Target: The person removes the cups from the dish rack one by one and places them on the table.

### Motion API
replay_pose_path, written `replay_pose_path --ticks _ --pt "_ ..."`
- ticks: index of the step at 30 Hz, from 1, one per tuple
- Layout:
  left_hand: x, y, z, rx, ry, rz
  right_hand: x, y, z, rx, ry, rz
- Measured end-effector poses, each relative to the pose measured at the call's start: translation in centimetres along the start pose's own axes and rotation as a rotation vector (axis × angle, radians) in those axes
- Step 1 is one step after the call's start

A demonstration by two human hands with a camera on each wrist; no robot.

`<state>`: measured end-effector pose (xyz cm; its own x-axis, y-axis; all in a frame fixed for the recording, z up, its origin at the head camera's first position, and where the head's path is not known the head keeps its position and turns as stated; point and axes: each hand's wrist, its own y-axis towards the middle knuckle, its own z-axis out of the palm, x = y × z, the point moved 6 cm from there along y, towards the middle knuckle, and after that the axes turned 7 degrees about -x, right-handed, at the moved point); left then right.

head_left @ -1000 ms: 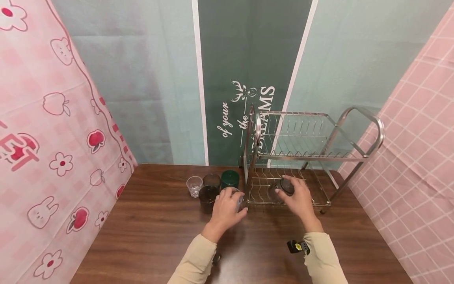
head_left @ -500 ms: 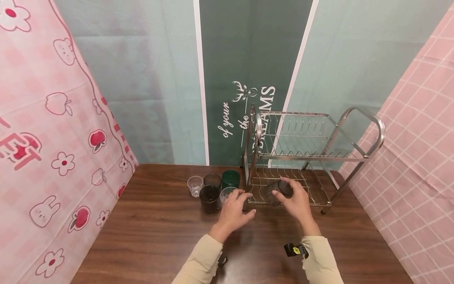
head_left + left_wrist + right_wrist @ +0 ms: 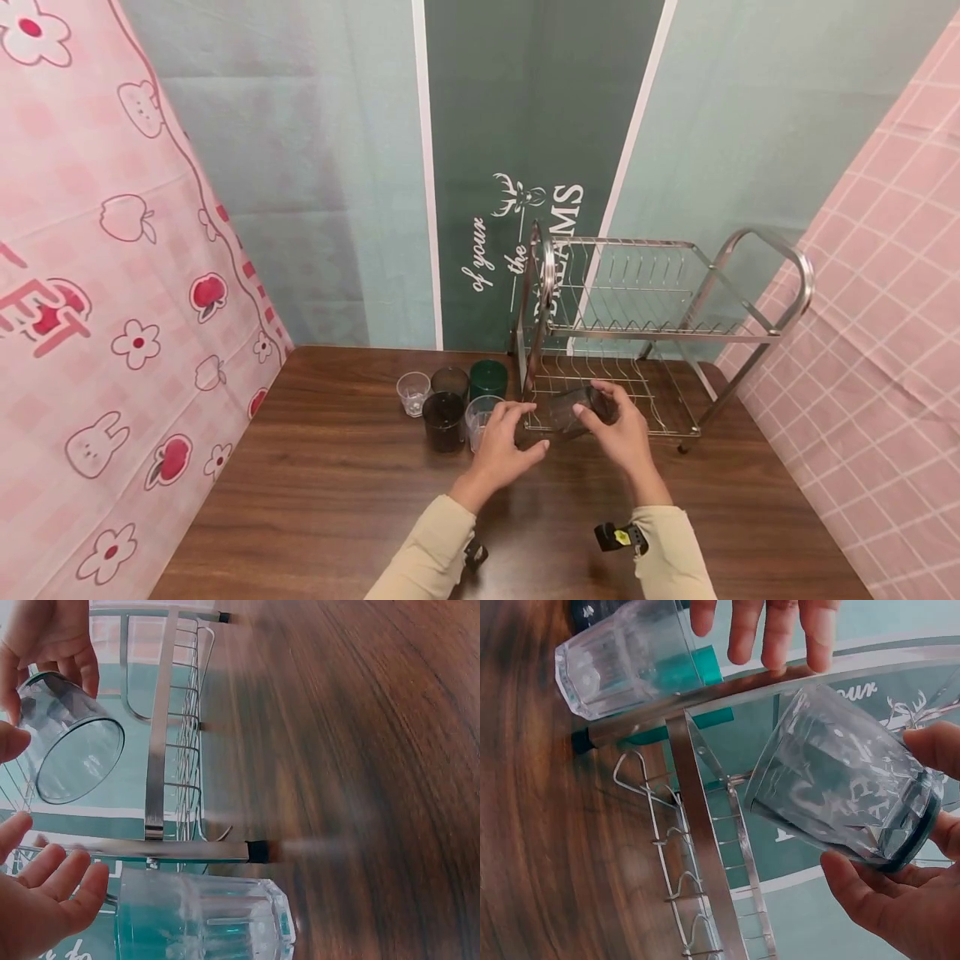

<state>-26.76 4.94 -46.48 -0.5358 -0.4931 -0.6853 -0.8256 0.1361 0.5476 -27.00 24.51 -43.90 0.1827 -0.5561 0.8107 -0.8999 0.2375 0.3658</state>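
My right hand (image 3: pixel 626 433) grips a smoky grey drinking glass (image 3: pixel 840 780) by its thick base, thumb on one side and fingers on the other. The glass is tilted over the front of the rack's lower shelf, its open rim facing left toward my other hand. My left hand (image 3: pixel 501 446) holds nothing; its fingers are spread and slightly bent, apart from the grey glass. Just behind it stands a clear glass (image 3: pixel 202 919), partly covered by that hand in the head view.
A two-tier metal dish rack (image 3: pixel 660 337) stands at the right. Left of it are a green glass (image 3: pixel 488 377), a dark glass (image 3: pixel 444 421), a brownish glass (image 3: pixel 450 381) and a small clear cup (image 3: pixel 413 393) on the wooden table (image 3: pixel 330 483). Cloth hangs behind.
My left hand has moved right, off the clear glass. My right hand has shifted slightly left and toward me, tipping the grey glass further so its rim points left.
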Motion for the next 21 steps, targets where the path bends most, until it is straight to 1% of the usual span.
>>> replay_pose_path --ticks 2,4,7,9,11,15,19,21 --pt "0.2 0.0 0.1 -0.012 -0.034 -0.035 0.2 -0.1 0.1 0.012 0.045 0.014" --pt "0.2 0.0 0.2 -0.029 -0.075 -0.061 0.9 -0.4 0.2 0.027 0.121 0.031" --pt "0.1 -0.1 0.3 -0.049 -0.189 -0.099 2.1 -0.8 0.2 0.047 0.220 0.051" --pt "0.1 -0.2 0.4 -0.055 -0.271 -0.128 2.4 -1.0 0.4 0.055 0.271 0.071" --pt "-0.1 -0.3 0.5 -0.058 -0.333 -0.159 2.0 -1.0 0.7 0.056 0.292 0.095" --pt "0.0 -0.4 0.8 -0.039 -0.389 -0.213 0.8 -0.8 1.4 0.040 0.324 0.114" --pt "0.1 -0.4 1.2 -0.010 -0.471 -0.259 0.6 -0.9 1.9 0.033 0.337 0.097" --pt "0.0 -0.3 1.1 -0.017 -0.533 -0.274 0.6 -1.0 2.1 0.021 0.336 0.097"
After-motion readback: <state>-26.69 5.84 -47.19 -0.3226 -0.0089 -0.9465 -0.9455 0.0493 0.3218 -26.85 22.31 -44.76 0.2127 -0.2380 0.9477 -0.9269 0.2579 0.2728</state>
